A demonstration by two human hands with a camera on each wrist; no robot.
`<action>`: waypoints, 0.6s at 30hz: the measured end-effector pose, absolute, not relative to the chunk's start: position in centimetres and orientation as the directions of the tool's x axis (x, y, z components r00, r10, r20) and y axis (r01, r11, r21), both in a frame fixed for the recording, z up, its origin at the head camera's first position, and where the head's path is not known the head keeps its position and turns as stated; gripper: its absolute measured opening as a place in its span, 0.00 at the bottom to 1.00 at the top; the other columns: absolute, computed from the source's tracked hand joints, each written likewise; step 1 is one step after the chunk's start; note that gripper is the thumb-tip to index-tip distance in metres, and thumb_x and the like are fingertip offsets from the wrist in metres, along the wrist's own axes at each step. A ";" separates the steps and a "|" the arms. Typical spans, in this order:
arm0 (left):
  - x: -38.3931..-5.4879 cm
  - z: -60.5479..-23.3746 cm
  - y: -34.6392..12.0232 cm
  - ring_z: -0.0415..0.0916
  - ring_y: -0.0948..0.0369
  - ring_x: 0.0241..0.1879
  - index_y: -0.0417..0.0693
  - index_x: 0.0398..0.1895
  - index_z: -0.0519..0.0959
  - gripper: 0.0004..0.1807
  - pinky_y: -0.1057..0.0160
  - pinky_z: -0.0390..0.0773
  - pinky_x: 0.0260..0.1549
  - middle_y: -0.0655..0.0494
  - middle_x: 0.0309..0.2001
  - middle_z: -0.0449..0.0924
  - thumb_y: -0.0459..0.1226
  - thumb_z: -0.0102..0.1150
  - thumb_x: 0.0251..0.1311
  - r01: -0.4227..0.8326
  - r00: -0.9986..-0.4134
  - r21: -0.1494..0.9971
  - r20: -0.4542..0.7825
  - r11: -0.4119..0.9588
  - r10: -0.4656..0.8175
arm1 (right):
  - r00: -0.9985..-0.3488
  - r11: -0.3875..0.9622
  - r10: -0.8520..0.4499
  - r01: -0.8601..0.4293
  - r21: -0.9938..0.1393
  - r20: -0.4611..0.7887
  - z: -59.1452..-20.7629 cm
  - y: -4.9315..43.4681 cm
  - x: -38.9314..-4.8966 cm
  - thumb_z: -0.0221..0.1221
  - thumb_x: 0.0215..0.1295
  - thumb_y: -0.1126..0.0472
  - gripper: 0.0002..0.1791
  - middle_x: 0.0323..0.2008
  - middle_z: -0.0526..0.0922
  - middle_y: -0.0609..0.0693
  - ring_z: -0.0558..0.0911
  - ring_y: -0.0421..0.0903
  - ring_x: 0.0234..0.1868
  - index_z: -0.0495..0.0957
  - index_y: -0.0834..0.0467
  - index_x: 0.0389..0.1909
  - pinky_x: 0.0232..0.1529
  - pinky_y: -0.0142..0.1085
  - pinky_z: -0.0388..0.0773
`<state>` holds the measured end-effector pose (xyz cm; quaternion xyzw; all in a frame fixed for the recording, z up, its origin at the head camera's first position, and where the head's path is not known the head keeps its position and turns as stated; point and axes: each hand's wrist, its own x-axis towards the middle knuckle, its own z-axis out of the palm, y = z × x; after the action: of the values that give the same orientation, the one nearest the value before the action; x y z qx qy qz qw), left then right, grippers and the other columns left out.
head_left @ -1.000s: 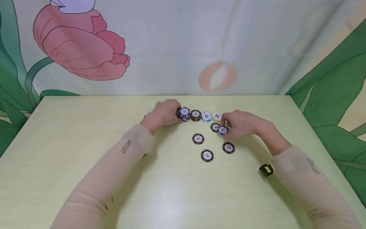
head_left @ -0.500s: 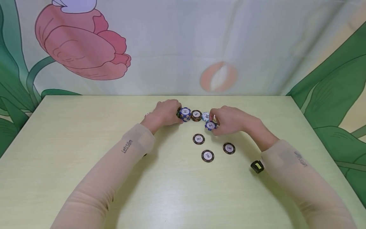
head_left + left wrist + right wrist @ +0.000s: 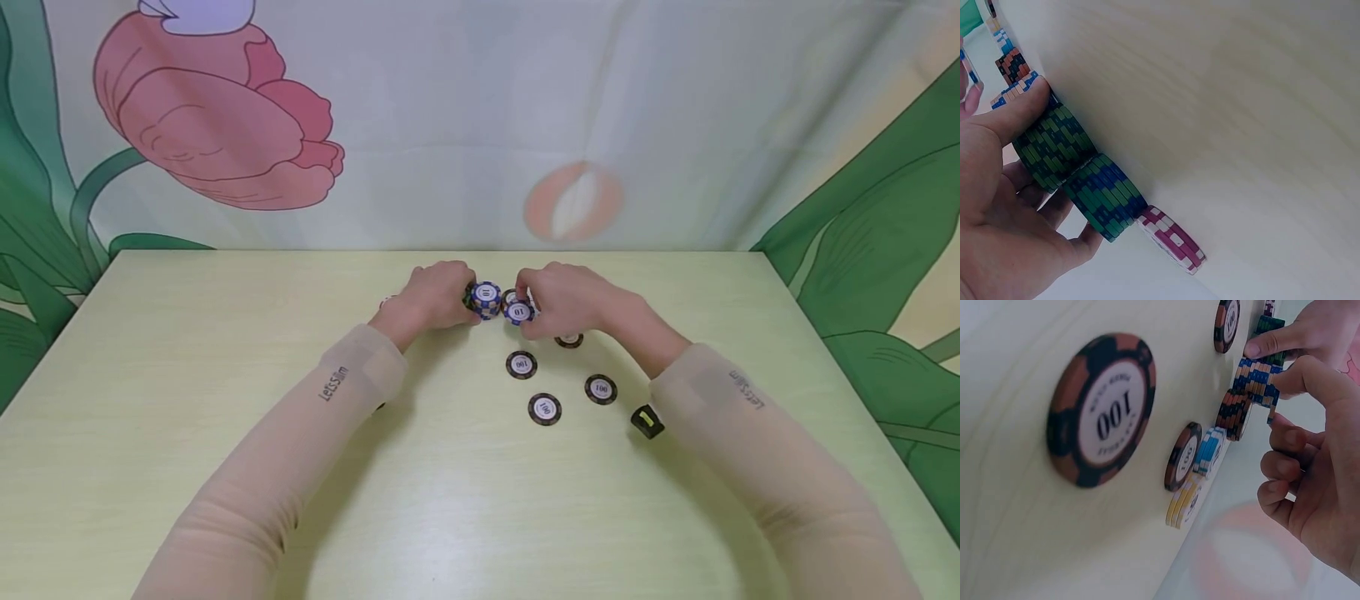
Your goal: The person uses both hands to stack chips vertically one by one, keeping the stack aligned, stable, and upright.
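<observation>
Head view: right hand [image 3: 566, 300] pinches blue chip [image 3: 518, 312] just beside blue stack [image 3: 486, 295]; left hand [image 3: 437, 295] near, apart; four loose chips [image 3: 602, 389] on table [image 3: 450, 492]; left wrist view: hand clamped round green stacks [image 3: 1057, 147], maroon stack [image 3: 1172, 240] at their end; right wrist view: yellow stack [image 3: 1182, 505] beside blue-white stack [image 3: 1210, 451].

I'm watching the right hand [image 3: 573, 296] pinching a single blue chip [image 3: 518, 312], its white centre showing a 10. At about ten o'clock from it, a blue stack [image 3: 486, 305] is standing upright, its edge showing pale orange blocks. At the stack's nine o'clock, a dark green stack [image 3: 1054, 147] is sitting close by, the left hand [image 3: 438, 292] gripping it.
</observation>
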<state>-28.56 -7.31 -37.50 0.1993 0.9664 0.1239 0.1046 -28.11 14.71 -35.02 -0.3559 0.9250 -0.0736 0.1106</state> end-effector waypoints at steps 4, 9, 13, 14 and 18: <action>-28.6 -37.5 -7.3 0.76 0.53 0.45 0.41 0.49 0.82 0.21 0.40 0.70 0.56 0.51 0.47 0.81 0.44 0.75 0.59 0.364 -0.898 0.281 -0.148 0.888 0.415 | -0.722 0.727 -0.682 -0.653 -0.214 -0.117 -35.2 14.0 -28.3 0.63 0.58 0.50 0.25 0.27 0.78 0.46 0.75 0.44 0.26 0.77 0.60 0.52 0.27 0.40 0.71; -28.6 -37.6 -7.3 0.76 0.54 0.44 0.41 0.48 0.82 0.21 0.40 0.71 0.55 0.51 0.46 0.81 0.44 0.76 0.59 0.364 -0.899 0.275 -0.147 0.890 0.413 | -0.739 0.736 -0.669 -0.645 -0.206 -0.077 -35.4 13.2 -28.5 0.63 0.59 0.50 0.24 0.28 0.79 0.46 0.76 0.44 0.27 0.77 0.60 0.51 0.27 0.41 0.72; -28.7 -37.6 -7.3 0.75 0.54 0.43 0.41 0.47 0.82 0.20 0.40 0.71 0.54 0.51 0.45 0.81 0.43 0.76 0.58 0.364 -0.899 0.275 -0.147 0.890 0.413 | -0.756 0.750 -0.651 -0.629 -0.205 -0.064 -35.5 12.6 -28.7 0.64 0.59 0.50 0.24 0.29 0.80 0.47 0.77 0.46 0.27 0.77 0.60 0.51 0.27 0.42 0.73; -28.7 -37.6 -7.3 0.75 0.54 0.43 0.41 0.47 0.82 0.20 0.39 0.71 0.54 0.51 0.45 0.81 0.43 0.76 0.58 0.364 -0.899 0.275 -0.146 0.890 0.413 | -0.759 0.753 -0.648 -0.626 -0.204 -0.063 -35.5 12.4 -28.7 0.64 0.58 0.50 0.24 0.29 0.80 0.47 0.77 0.46 0.28 0.77 0.60 0.52 0.28 0.42 0.73; -28.7 -37.5 -7.3 0.75 0.54 0.42 0.42 0.45 0.82 0.19 0.39 0.72 0.53 0.51 0.44 0.82 0.43 0.76 0.58 0.364 -0.900 0.275 -0.141 0.890 0.412 | -0.767 0.761 -0.638 -0.618 -0.198 -0.060 -35.4 12.0 -28.8 0.64 0.58 0.50 0.23 0.31 0.80 0.48 0.78 0.47 0.29 0.77 0.59 0.51 0.29 0.42 0.75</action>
<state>-28.67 -7.29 -37.54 0.2006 0.9671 0.1220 0.0981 -28.80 12.04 -35.44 -0.3353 0.9363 -0.0834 0.0622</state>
